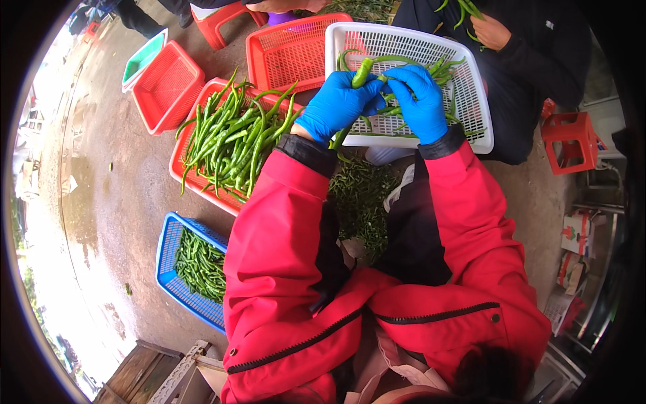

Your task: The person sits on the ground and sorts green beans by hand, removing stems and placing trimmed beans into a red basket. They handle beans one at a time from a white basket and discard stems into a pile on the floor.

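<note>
Both my hands wear blue gloves and are raised over the near side of a white plastic basket (483,111). My left hand (338,102) is closed around a long green chili pepper (362,71), its thick end sticking up past the fingers. Another green length pokes out below that palm. My right hand (420,101) pinches at the stem end of a pepper right beside the left fingertips; the exact contact is partly hidden by the fingers. A few long peppers lie inside the white basket under my hands.
On the left stands a red basket heaped with long green peppers (235,141). Nearer is a blue basket (202,306) of small green pieces. Green scraps (363,198) cover the ground between my legs. Red baskets (168,87) stand farther off. Across from me, another person's hand (491,32) holds peppers.
</note>
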`<action>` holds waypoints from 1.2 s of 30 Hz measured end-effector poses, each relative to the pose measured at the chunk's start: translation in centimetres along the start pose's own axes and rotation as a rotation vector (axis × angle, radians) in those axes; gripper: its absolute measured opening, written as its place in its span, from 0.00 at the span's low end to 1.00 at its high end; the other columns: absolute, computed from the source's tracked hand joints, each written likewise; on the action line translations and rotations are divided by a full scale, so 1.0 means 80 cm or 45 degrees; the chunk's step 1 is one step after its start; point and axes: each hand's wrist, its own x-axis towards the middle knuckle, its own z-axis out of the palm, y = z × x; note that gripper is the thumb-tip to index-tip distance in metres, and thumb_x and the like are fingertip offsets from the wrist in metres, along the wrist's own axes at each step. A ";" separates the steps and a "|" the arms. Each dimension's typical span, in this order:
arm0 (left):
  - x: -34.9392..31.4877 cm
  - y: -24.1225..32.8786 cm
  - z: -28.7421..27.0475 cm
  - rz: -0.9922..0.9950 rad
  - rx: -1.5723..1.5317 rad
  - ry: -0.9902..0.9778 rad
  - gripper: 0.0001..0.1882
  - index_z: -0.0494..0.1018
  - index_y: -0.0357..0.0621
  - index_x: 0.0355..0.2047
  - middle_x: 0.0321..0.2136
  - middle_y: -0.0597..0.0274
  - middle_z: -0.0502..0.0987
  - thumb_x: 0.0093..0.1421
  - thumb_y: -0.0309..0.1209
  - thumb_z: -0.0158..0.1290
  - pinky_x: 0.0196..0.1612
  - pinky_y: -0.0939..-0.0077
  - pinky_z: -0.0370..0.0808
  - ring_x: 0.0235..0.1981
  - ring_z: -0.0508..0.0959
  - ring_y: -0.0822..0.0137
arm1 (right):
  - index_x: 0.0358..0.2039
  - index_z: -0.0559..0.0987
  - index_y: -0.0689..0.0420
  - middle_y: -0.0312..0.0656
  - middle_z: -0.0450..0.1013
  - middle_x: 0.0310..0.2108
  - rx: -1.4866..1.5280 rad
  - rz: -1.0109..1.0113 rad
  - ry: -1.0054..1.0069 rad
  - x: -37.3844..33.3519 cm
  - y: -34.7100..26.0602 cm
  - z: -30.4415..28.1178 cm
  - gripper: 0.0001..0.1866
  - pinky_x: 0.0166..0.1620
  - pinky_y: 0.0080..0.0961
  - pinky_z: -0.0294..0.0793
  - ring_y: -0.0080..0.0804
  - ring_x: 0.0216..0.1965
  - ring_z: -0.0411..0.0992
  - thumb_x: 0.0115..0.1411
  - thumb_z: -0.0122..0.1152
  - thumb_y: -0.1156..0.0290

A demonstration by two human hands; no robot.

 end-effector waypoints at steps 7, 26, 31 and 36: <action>-0.017 0.032 -0.012 0.184 -0.166 0.175 0.15 0.75 0.38 0.40 0.23 0.70 0.72 0.62 0.37 0.48 0.30 0.87 0.67 0.23 0.70 0.78 | 0.32 0.78 0.62 0.40 0.75 0.32 0.545 0.593 -0.397 -0.008 0.026 -0.018 0.05 0.38 0.25 0.72 0.28 0.34 0.73 0.56 0.56 0.75; -0.007 0.026 -0.034 0.268 -0.242 0.673 0.12 0.75 0.37 0.40 0.29 0.63 0.77 0.59 0.31 0.51 0.33 0.80 0.73 0.30 0.76 0.72 | 0.25 0.76 0.56 0.48 0.74 0.26 -0.540 0.709 -0.925 -0.092 0.195 0.159 0.14 0.33 0.42 0.70 0.48 0.29 0.73 0.47 0.64 0.59; -0.006 0.023 -0.033 0.321 -0.283 0.690 0.11 0.73 0.36 0.39 0.28 0.59 0.77 0.61 0.32 0.50 0.32 0.79 0.75 0.29 0.77 0.70 | 0.25 0.76 0.59 0.51 0.74 0.27 -0.454 0.819 -0.988 -0.110 0.208 0.160 0.17 0.35 0.41 0.72 0.49 0.31 0.74 0.45 0.66 0.58; -0.004 0.021 -0.027 0.326 -0.321 0.696 0.11 0.71 0.34 0.38 0.26 0.58 0.75 0.61 0.31 0.50 0.30 0.79 0.76 0.27 0.77 0.70 | 0.28 0.79 0.59 0.55 0.74 0.31 -0.712 0.832 -1.127 -0.118 0.212 0.155 0.11 0.36 0.44 0.73 0.53 0.33 0.74 0.50 0.58 0.64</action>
